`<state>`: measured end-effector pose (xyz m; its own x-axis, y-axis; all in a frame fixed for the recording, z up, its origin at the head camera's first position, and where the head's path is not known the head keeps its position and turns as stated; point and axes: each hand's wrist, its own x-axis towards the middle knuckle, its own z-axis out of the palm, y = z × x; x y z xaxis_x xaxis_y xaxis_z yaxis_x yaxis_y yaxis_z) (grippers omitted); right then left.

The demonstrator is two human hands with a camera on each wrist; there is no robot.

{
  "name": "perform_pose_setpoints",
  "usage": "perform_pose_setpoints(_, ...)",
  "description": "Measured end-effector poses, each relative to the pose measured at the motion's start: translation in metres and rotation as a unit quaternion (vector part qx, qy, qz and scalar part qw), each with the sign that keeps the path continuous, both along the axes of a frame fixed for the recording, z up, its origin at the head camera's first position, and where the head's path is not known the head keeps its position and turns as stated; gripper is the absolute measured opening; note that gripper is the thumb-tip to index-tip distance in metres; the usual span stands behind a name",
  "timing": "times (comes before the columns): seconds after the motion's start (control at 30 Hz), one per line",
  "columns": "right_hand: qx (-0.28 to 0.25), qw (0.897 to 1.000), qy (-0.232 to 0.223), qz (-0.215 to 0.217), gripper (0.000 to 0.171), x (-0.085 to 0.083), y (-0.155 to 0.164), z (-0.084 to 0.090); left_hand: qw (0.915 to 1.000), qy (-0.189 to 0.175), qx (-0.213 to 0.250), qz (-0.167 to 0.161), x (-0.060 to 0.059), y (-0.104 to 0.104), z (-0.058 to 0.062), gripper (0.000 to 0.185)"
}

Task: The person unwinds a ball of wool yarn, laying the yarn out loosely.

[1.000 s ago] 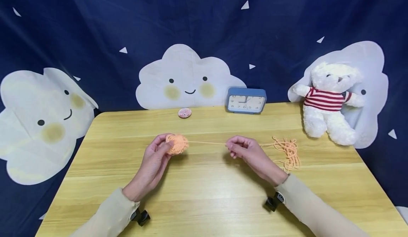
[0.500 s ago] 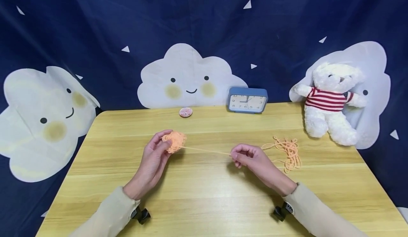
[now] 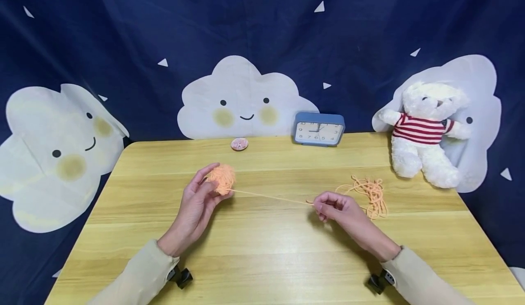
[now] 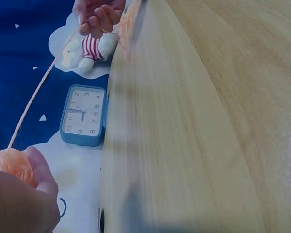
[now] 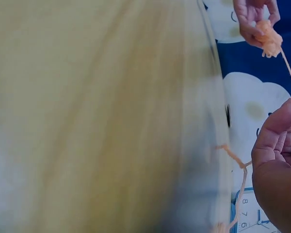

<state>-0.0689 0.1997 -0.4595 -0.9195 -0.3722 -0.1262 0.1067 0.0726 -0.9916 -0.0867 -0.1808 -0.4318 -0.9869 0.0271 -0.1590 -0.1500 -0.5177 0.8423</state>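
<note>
Peach-orange, fuzzy and roughly round: small yarn ball (image 3: pixel 221 178) sitting in the left hand (image 3: pixel 197 207), fingers and thumb curling round it, held just above the table (image 3: pixel 262 250) at about 10 o'clock from the tabletop's middle. Running taut from the ball toward 3 o'clock, a single thin yarn strand (image 3: pixel 270 196), ending in the right hand (image 3: pixel 342 211), fingertips pinching it together. Lying loose and tangled on the wood just beyond the right hand, at about 2 o'clock from it, a heap of unwound yarn (image 3: pixel 369 193) of the same colour.

Spreading beneath both hands, pale wooden boards with lengthwise grain and rounded corners. Standing at the far edge around 12 o'clock, a blue rectangular alarm clock (image 3: pixel 319 129) with a white face; lying just to its left, a small round pink badge (image 3: pixel 239 144). Sitting at 2 o'clock, a plush white teddy bear (image 3: pixel 424 134) in a red-and-white striped shirt, leaning on the backdrop. Hanging behind everything, a dark blue cloth backdrop (image 3: pixel 262 31) printed with smiling white clouds and small white triangles. Covering both forearms, cream sleeves (image 3: pixel 139 277).
</note>
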Motion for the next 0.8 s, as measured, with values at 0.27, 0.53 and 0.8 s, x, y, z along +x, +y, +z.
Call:
perform_pose_setpoints(0.27,0.013,0.999,-0.009,-0.027,0.029,0.003,0.007,-0.004,0.9994,0.027,0.021,0.005,-0.001,-0.002,0.001,0.065)
perform_pose_setpoints(0.53,0.005,0.997,-0.032,-0.074,0.028,0.002,0.020,-0.002,0.9989,0.003,-0.044,0.017,0.002,-0.003,0.001,0.054)
perform_pose_setpoints(0.8,-0.035,0.991,-0.045,-0.122,0.021,0.001,0.037,-0.003,0.9989,0.010,-0.045,0.010,0.002,-0.004,0.000,0.055)
